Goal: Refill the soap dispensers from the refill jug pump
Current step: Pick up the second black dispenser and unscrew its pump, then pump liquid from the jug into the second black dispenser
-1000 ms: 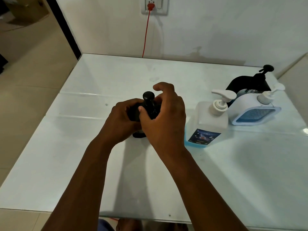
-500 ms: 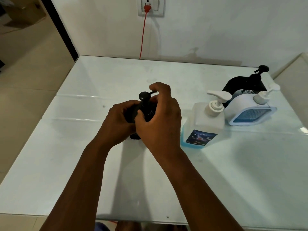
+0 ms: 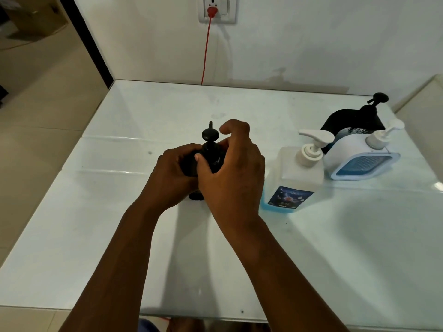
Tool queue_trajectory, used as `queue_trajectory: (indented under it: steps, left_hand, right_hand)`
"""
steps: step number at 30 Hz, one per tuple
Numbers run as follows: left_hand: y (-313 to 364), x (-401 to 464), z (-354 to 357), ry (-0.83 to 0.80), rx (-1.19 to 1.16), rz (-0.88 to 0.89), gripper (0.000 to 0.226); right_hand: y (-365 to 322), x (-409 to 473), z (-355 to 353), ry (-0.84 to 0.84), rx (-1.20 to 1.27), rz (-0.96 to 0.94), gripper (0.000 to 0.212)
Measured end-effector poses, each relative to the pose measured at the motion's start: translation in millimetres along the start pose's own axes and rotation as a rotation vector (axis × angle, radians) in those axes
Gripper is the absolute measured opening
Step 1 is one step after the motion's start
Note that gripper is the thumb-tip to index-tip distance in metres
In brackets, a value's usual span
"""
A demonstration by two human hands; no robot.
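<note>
At the table's centre, left of the jug, our left hand wraps the black dispenser while our right hand's fingers pinch its collar; we should brace the body and twist only the cap.

Left of hands: white glossy tabletop bare out to its edge.
Behind hands: bare up to the white wall.
Right: clear square refill jug with white pump close beside right hand; white-and-blue dispenser and black pump bottle crowd behind it.
Front right: open tabletop.
</note>
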State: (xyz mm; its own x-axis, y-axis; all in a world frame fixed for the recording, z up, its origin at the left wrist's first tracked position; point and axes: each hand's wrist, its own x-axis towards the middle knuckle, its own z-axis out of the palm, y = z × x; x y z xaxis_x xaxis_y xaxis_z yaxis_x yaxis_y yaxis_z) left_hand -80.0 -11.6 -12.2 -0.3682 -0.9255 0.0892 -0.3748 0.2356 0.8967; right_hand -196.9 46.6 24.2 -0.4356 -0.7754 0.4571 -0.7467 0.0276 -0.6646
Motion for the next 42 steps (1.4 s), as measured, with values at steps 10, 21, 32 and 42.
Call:
queue_trajectory:
  steps: [10, 21, 32, 42]
  left_hand:
    - [4, -2, 4, 0.014, 0.03, -0.001, 0.053]
    - [-7, 0, 2, 0.184, 0.063, -0.061, 0.051]
    - [-10, -3, -3, 0.157, 0.04, -0.063, 0.089]
    - [-11, -6, -14, -0.284, -0.21, -0.136, 0.127]
  right_hand:
    - [-23, 22, -27, 0.15, 0.232, -0.062, 0.048]
    - [-32, 48, -58, 0.195, 0.234, -0.061, 0.06]
    - [-6, 21, -21, -0.346, -0.188, 0.067, 0.055]
    - [25, 4, 2, -0.523, -0.316, 0.206, 0.044]
